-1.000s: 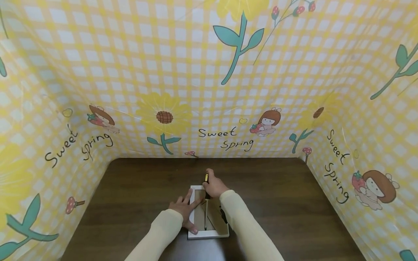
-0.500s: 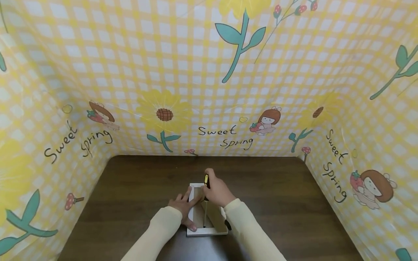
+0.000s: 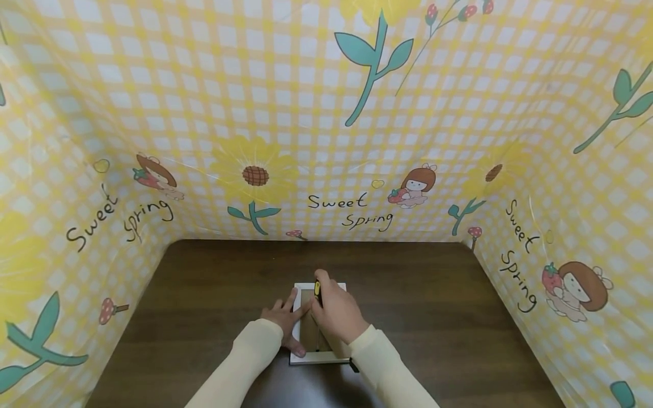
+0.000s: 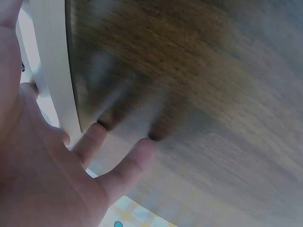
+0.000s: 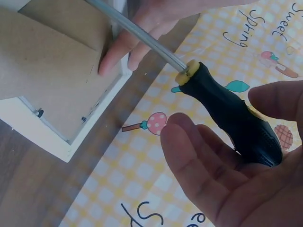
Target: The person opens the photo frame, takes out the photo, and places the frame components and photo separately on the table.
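A white picture frame [image 3: 333, 357] lies face down on the table, its brown backing board [image 3: 308, 328] upward. My left hand [image 3: 282, 321] rests spread on its left side, thumb at the near corner, one finger reaching over the board. In the left wrist view two fingertips [image 4: 142, 150] touch the wood beside the frame. My right hand [image 3: 340, 311] holds a screwdriver by its black and yellow handle [image 5: 229, 111], fingers loosely curled round it. The metal shaft [image 5: 142, 38] runs over the board, tip near the frame's near edge. A brown stand flap [image 5: 52, 54] lies over the backing.
Small metal tabs [image 5: 40, 113] sit along the frame's inner edge. The dark wooden table [image 3: 224, 272] has a yellow checked cloth [image 3: 326, 141] standing round its back and sides. A black object [image 3: 354, 366] shows by the right sleeve.
My right hand has turned and come nearer to me, round the screwdriver handle, now covering more of the shaft. The left hand stays on the frame. The head view has shifted slightly.
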Motion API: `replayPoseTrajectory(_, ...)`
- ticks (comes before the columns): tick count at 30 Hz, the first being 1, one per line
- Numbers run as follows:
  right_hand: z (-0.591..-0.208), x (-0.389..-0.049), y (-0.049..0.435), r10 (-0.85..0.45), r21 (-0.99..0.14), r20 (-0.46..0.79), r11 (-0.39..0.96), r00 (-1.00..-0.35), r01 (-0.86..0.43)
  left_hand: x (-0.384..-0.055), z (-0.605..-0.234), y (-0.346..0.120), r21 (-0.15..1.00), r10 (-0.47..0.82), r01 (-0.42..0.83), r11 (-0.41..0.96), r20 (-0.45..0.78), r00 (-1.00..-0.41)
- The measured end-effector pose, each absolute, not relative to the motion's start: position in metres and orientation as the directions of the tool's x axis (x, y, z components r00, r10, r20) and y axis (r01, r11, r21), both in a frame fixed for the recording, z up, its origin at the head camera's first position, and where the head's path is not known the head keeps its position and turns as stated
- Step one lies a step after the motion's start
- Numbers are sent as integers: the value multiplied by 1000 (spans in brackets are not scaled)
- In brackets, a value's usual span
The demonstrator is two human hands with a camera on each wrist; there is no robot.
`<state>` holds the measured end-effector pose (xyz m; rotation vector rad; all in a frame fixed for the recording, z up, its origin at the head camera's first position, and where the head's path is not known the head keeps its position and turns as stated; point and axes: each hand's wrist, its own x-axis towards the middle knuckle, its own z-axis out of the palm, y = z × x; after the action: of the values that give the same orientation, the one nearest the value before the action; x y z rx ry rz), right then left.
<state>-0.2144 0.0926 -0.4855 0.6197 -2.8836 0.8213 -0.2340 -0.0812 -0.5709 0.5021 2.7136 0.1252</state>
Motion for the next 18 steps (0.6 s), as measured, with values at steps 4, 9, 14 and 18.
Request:
replayPoseTrajectory(4,-484,-210,94,-363,-472,212,775,-907,-420,-234,-567,-80,146,354,323,935,-357,-864)
replayPoseTrajectory(9,-480,-204,94,-359,-451,227,785,-905,-425,-237,-575,-81,136,350,323,937,-352,-868)
replayPoseTrajectory(14,-475,-198,95,-356,-436,262,786,-897,-439,-240,-584,-81,148,351,319,936,-344,-871)
replayPoseTrajectory(18,-469,-192,94,-360,-457,262,771,-895,-444,-241,-585,-82,152,346,312,938,-354,-869)
